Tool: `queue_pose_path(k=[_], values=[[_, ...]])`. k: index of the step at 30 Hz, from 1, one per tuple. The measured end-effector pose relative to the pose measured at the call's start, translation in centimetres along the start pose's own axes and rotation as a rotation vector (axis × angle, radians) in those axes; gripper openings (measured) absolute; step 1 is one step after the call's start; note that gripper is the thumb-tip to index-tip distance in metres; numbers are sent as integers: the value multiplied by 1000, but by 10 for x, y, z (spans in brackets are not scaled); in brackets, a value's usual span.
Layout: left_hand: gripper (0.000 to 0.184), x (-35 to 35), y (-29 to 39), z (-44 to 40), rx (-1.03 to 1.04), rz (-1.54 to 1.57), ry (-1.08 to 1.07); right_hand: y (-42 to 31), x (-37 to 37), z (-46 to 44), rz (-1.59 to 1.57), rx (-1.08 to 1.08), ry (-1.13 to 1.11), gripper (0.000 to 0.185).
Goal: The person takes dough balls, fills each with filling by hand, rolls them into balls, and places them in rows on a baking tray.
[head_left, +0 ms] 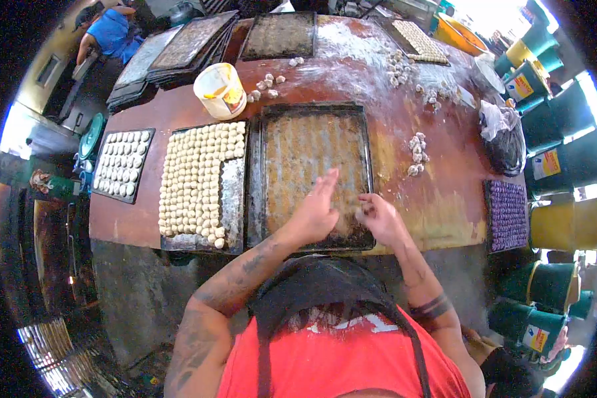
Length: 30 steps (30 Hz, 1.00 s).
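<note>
Both of my hands are over a worn, browned baking tray (312, 159) that lies in front of me. My left hand (317, 211) is held with its fingers stretched out, and nothing shows in it. Near the tray's right edge, my right hand (379, 220) has its fingers curled and pinched; a small blurred patch at the fingertips hides what they hold, if anything. Just left stands a tray filled with rows of small pale dough balls (192, 176), its floured metal bare at the lower right.
A white bucket (219, 91) with orange smears stands behind the trays. Loose dough pieces (418, 152) lie on the red table (438, 199). Purple pieces (509, 215) fill a tray at right, flattened white ones (121, 164) at left. Stacked trays (196, 43) and a person (113, 36) are farther back.
</note>
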<state>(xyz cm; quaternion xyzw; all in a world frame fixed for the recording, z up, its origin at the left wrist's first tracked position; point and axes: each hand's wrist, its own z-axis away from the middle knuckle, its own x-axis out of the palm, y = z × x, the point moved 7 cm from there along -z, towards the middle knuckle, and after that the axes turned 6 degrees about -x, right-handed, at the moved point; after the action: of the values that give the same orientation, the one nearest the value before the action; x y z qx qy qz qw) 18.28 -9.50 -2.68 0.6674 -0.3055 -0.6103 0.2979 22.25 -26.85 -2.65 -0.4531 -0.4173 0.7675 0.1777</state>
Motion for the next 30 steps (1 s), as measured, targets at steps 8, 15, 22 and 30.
queue_pose_path(k=[8,15,22,30], values=[[66,7,-36,6,-211,100,-65,29,29,54,604,-397,138,50],[55,4,-25,19,-286,155,-292,-8,9,19,705,-663,-39,43],[25,-50,-92,70,-436,-187,-81,127,-104,-114,874,-389,448,26],[19,-167,-190,139,-677,-748,395,155,-94,-60,768,-524,403,25]])
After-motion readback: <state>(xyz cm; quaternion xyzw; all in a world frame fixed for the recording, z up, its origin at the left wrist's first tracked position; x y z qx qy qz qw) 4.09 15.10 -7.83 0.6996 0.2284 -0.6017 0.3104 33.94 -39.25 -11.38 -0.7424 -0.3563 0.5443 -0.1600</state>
